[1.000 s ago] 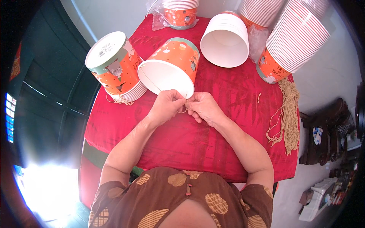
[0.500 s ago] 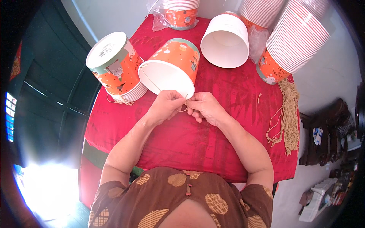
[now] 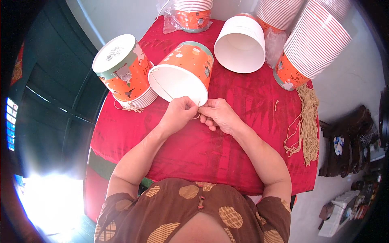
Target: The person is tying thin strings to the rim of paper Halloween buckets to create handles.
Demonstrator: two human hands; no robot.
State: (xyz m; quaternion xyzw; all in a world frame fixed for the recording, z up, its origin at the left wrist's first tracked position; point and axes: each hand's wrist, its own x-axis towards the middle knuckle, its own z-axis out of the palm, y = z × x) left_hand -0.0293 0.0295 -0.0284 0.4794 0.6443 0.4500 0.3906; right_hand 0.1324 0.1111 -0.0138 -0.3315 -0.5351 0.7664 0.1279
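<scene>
An orange paper bucket (image 3: 188, 65) with a green base band lies tilted on the red cloth, its white mouth facing me. A thin tan cord (image 3: 163, 88) crosses that mouth from the left rim to the near rim. My left hand (image 3: 179, 114) pinches the cord at the near rim, thumb and forefinger pressed together. Close beside it, my right hand (image 3: 219, 114) is closed on the cord's end, with a small loop hanging between the two hands. The fingertips partly hide where the cord meets the rim, so a knot there cannot be made out.
Upside-down stacked buckets (image 3: 125, 69) stand at the left. A white-mouthed bucket (image 3: 240, 44) lies behind, and a tall bucket stack (image 3: 316, 40) leans at the right. A bundle of tan cords (image 3: 310, 125) hangs over the right part of the red-covered table (image 3: 243, 158). Plastic-wrapped buckets (image 3: 193, 18) stand at the back.
My left hand has shifted very slightly at the rim, and more of the cord across the mouth shows. The right hand and the bucket are almost unmoved.
</scene>
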